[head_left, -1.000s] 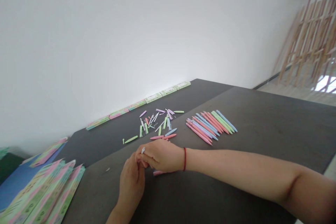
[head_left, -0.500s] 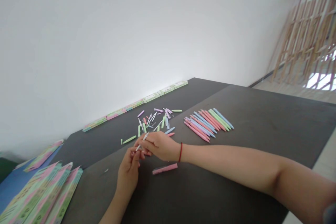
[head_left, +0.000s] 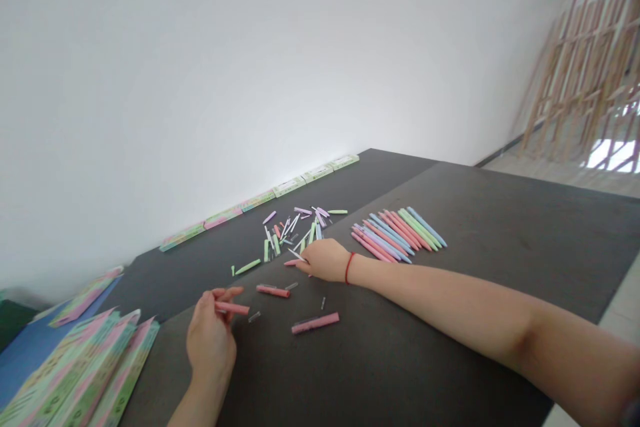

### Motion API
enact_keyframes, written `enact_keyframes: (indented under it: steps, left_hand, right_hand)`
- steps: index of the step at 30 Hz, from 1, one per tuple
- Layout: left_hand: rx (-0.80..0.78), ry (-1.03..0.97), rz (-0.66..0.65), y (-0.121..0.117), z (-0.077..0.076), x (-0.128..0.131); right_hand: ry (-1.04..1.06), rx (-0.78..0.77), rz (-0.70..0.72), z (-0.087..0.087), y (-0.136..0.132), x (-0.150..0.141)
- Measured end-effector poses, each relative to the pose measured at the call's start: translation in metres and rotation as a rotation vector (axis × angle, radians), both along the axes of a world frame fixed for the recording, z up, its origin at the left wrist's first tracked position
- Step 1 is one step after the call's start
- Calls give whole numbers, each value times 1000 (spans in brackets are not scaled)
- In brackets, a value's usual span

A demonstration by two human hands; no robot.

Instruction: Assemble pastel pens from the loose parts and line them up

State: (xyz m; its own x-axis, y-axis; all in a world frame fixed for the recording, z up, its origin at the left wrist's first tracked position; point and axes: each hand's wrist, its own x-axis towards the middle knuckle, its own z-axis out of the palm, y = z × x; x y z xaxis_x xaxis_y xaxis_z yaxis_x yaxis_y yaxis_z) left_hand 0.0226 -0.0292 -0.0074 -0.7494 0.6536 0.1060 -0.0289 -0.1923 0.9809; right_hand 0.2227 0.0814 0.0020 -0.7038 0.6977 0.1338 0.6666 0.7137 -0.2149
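My left hand (head_left: 211,333) is closed on a pink pen barrel part (head_left: 235,308), held just above the dark table. Over at the near edge of a pile of loose pen parts, my right hand (head_left: 327,259) pinches a thin white pen refill (head_left: 296,254). A pink pen piece (head_left: 293,263) pokes out beside its fingers, partly hidden. Between the hands lie a pink pen part with a clear clip (head_left: 273,291) and a small clear piece (head_left: 255,316). Nearer to me rests another pink barrel with a clip (head_left: 315,323).
Loose green, purple and white parts (head_left: 277,243) are scattered beyond my right hand. A row of whole pastel pens (head_left: 400,233) lies to the right. Flat boxes (head_left: 223,218) line the wall, and printed packs (head_left: 85,373) stand at the lower left.
My hands have come apart. The left has moved left with the pink barrel part; the right has carried the white refill toward the pile. Pink and clear pieces now show on the table between them.
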Motion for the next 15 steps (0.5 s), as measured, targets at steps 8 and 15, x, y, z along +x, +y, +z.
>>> enact_keyframes:
  steps: [8,15]
  left_hand:
    - [5,-91,-27,-2,-1,5]
    - [50,-132,-64,-2,-6,5]
  right_hand:
    - [-110,-18,71,-3,6,5]
    - [-75,-19,111,4,1,6]
